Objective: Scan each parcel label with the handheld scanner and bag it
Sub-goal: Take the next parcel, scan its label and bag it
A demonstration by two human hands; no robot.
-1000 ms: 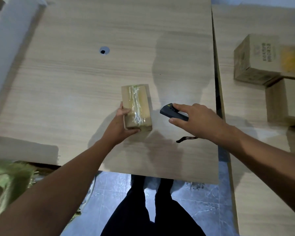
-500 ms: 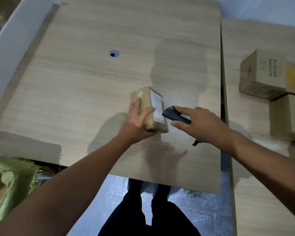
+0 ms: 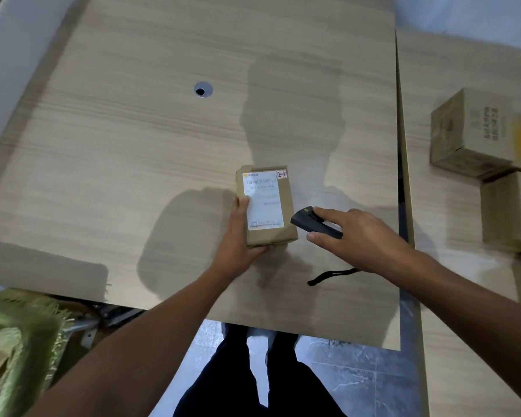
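The parcel (image 3: 288, 206) lies label-up near the front of the wide desk (image 3: 133, 139), with other boxes (image 3: 469, 130) on the next desk and a green sack (image 3: 21, 341) low at the left. I judge it is at the scanning step, with bagging still to do. The left hand (image 3: 238, 236) grips the parcel's near corner and the right hand (image 3: 361, 236) grasps the scanner (image 3: 313, 225), its nose just beside the parcel. The label (image 3: 263, 203) is mostly blurred, but "2-2" (image 3: 281, 174) is legible.

One labelled parcel (image 3: 265, 206), one scanner (image 3: 313, 226), two hands (image 3: 238, 239) (image 3: 361, 236), two tables (image 3: 133, 152) (image 3: 451, 275), perhaps two blurred boxes (image 3: 469, 130) (image 3: 509, 210).
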